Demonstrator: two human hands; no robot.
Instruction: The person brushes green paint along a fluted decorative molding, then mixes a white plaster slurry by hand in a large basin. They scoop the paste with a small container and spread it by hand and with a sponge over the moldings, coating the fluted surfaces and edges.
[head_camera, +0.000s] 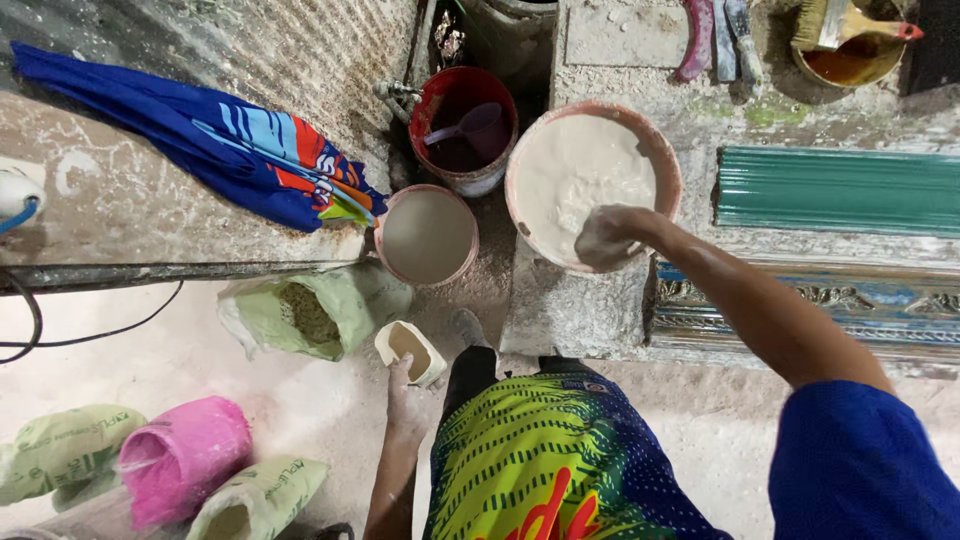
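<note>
Both your hands are busy, well apart: one in wet mix, one on a cup.

Your right hand (603, 238), coated in pale paste, sinks into the big basin (664, 150) on the ledge; whether its fingers are curled or spread cannot be told. Your left hand (405, 395) grips a small cup (410, 350) low by your knee, beside an open green sack (300, 315) and a smaller bowl (428, 235).

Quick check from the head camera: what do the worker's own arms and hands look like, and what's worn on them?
No gloves on either hand. The right hand is coated in pale plaster-like paste, and that arm is bare below a short blue sleeve. The left hand and its forearm are bare and dusted with pale powder. No watch, rings or bands show.
</note>
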